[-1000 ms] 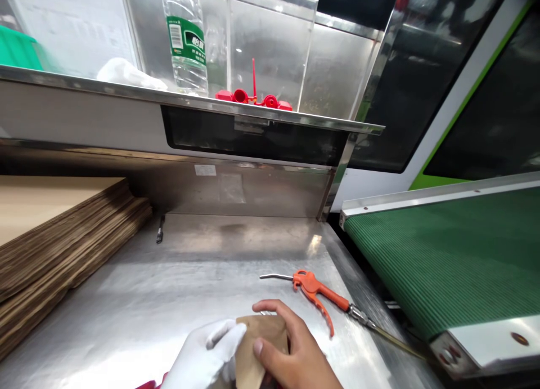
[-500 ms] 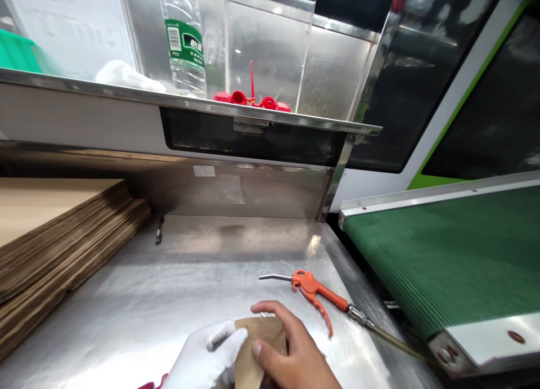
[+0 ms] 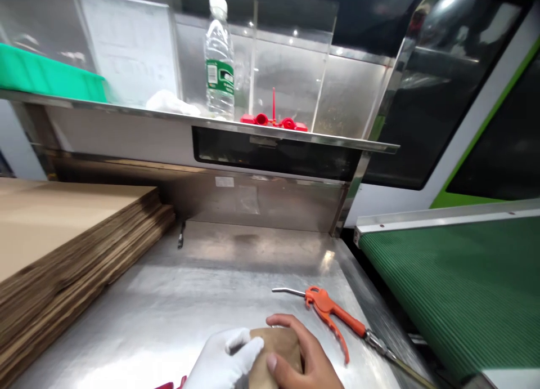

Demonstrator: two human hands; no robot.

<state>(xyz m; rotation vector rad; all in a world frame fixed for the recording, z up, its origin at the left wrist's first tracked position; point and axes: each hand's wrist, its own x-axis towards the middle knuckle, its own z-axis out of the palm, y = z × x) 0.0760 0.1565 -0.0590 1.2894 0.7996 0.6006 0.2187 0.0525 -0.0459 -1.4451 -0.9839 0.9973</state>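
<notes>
Brown paper piece [image 3: 276,352] sits at six o'clock in the head view, on the steel table [image 3: 202,299]. Gloved left hand [image 3: 223,363] closes on its left edge; bare right hand [image 3: 306,361] wraps over its top and right side. Orange air gun [image 3: 331,313] lies at four o'clock, cardboard stack [image 3: 71,242] at nine.

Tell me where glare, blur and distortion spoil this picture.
Head view: bright glare on the steel table and the clear panel; green tray and paper sheet smeared by blur; shelf edge bows from wide-angle distortion; both hands on the brown packet are cropped.
</notes>
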